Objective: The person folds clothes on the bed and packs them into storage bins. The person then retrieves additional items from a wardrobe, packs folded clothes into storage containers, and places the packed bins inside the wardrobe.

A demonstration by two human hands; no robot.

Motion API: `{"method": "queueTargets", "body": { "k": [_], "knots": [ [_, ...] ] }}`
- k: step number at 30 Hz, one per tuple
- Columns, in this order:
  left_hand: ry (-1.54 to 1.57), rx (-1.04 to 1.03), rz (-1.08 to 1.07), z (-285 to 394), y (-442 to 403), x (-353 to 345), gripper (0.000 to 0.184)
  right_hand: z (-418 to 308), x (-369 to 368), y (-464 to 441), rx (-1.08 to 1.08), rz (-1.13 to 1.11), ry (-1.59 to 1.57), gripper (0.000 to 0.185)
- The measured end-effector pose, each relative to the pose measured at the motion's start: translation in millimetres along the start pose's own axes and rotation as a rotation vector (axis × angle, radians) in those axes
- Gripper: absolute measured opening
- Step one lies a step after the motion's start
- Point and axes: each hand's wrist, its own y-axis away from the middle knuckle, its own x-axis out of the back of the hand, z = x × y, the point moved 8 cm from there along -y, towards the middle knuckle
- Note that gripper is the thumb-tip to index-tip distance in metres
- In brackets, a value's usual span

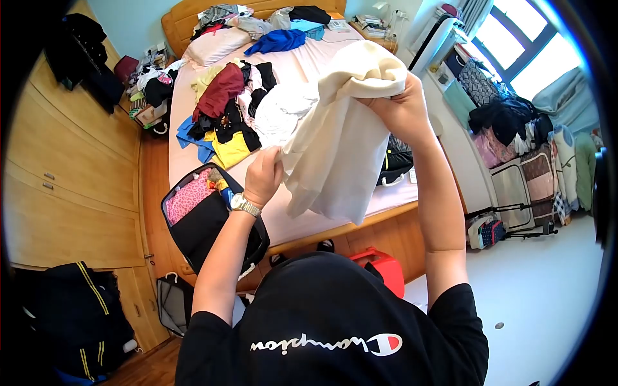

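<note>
A cream-coloured garment (341, 141) hangs between my two hands above the foot of the bed; its exact kind I cannot make out. My right hand (402, 106) is closed on its bunched upper edge. Lower and to the left, my left hand (262, 174), with a watch (244, 204) at the wrist, pinches the garment's side. Behind it, a white cloth (283, 112) lies on the bed, partly covered. Beneath my left forearm, a black fabric box (206, 225) stands open, with a pink leopard-print cloth (192, 196) inside.
Heaped clothes (225, 106) lie on the bed (290, 219), with more near the headboard (257, 14). A red plastic object (386, 270) stands on the floor beside me. Wooden wardrobes (77, 167) line the left. Bags and clothes (515, 122) are piled by the window.
</note>
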Motion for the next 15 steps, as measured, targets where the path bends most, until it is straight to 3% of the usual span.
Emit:
{"method": "queueTargets", "body": {
  "k": [1,4,5,9,15],
  "knots": [
    [-0.02,-0.011,0.066,0,7,2,0.042,-6,3,-2,0.042,0.023,0.055,0.03],
    [-0.138,-0.095,0.045,6,28,5,0.04,-13,9,-3,0.026,0.094,0.07,0.031],
    [-0.24,-0.044,-0.097,3,35,-5,0.031,-15,8,-4,0.035,0.097,0.067,0.029],
    [0.06,-0.058,-0.117,35,39,-8,0.021,-22,-1,-5,0.075,0.112,0.064,0.03],
    [0.046,0.044,-0.259,72,49,-32,0.04,-27,-22,-9,0.1,0.138,0.101,0.029]
  ]
}}
